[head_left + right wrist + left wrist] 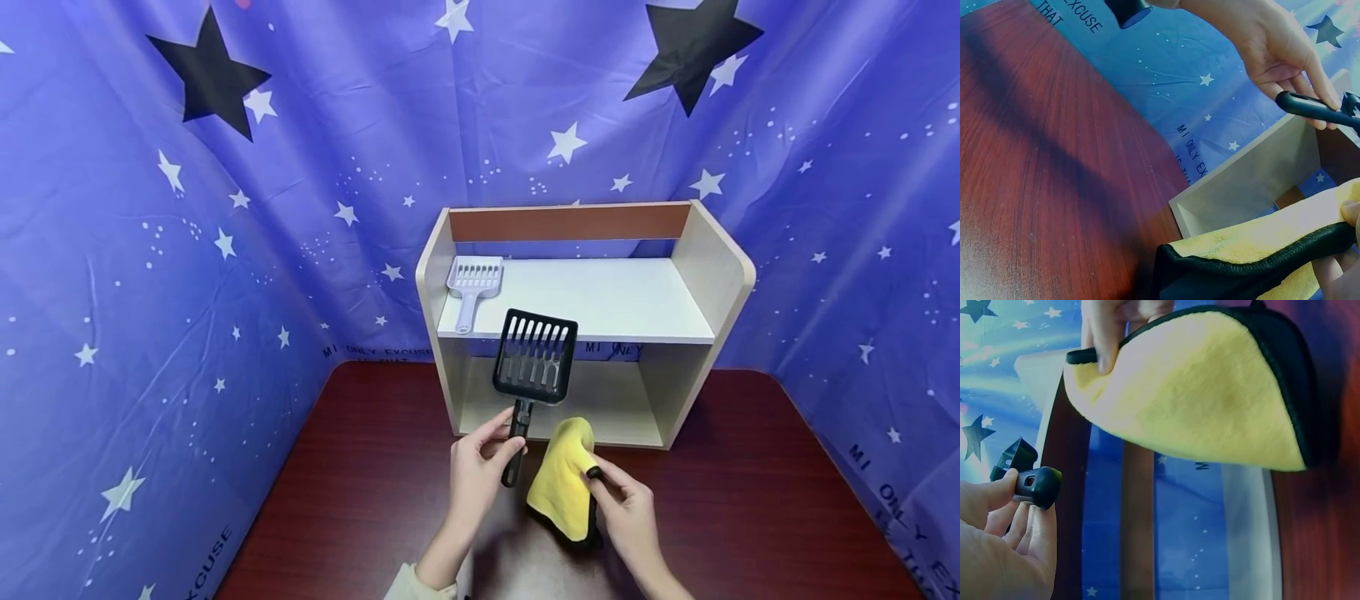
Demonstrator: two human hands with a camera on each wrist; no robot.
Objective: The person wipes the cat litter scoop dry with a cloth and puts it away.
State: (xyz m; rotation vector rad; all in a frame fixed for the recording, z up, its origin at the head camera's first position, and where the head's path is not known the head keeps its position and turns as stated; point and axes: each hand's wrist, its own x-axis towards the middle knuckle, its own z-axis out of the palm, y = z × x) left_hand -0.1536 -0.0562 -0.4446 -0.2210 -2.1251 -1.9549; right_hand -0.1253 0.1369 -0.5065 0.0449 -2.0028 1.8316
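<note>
In the head view my left hand [477, 471] pinches the handle of a black slotted litter scoop [533, 357], held up in front of the shelf. The left wrist view shows the end of that black handle [1040, 486] between thumb and fingers. My right hand [626, 508] grips a yellow cloth [564, 479] with black edging by its upper corner, and the rest hangs down over the table. In the right wrist view the folded cloth [1254, 240] shows its dark underside. The scoop and the cloth are apart.
A two-tier shelf unit [577, 292] stands at the back of the dark red table [360, 492]. On its upper board, at the left, lies a pale lavender slotted scoop [471, 287]. Blue star-printed curtains [375, 167] enclose the table at the back and sides.
</note>
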